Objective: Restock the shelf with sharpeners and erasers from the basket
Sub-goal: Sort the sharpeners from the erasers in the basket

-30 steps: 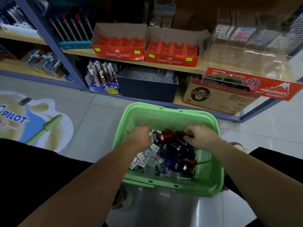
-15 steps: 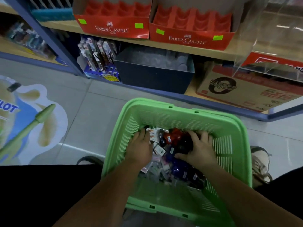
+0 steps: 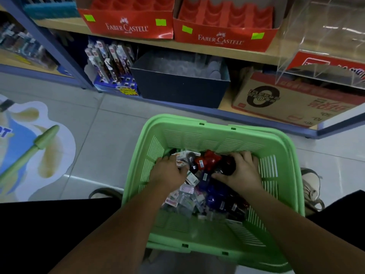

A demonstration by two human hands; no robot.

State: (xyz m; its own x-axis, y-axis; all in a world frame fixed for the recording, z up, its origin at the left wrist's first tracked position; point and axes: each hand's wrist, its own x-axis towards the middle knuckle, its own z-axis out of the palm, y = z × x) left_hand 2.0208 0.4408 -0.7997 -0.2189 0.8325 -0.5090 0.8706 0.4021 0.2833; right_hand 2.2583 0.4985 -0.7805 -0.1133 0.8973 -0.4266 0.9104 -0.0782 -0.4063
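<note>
Floor sticker (image 3: 29, 147), far left: only the letters "OT" are readable, with a green pen graphic.
Bottom shelf (image 3: 223, 110): pen packs (image 3: 110, 60) upright in a blue display tray, print too small to read. Just right of them is a dark bin (image 3: 177, 86).
Upper shelf: red box (image 3: 126, 26) marked "FABER-CASTELL" with two green stickers, its compartments empty. A second red box (image 3: 223, 38) touches it on the right, same logo and stickers.
Green basket (image 3: 217, 125) on the floor in front of the shelf, both hands inside.
Left hand (image 3: 169, 173): fingers curled down onto a small white pack (image 3: 180, 158) at the far-left of the pile. Can't tell if it's actually gripped.
Erasers (image 3: 187, 196): small pale packs on the left side of the pile, labels unreadable.
Sharpeners (image 3: 209, 160): red and blue-black, centre and right of the pile.
Right hand (image 3: 243, 173): fingers and thumb wrapped around a dark sharpener (image 3: 227, 165).
Cardboard box (image 3: 286, 99), bottom shelf right: black ring logo, red print upside down and not legible.
Clear acrylic case (image 3: 325, 42) above it, red sign behind.
Shoe (image 3: 312, 186) beside the basket's right wall.
</note>
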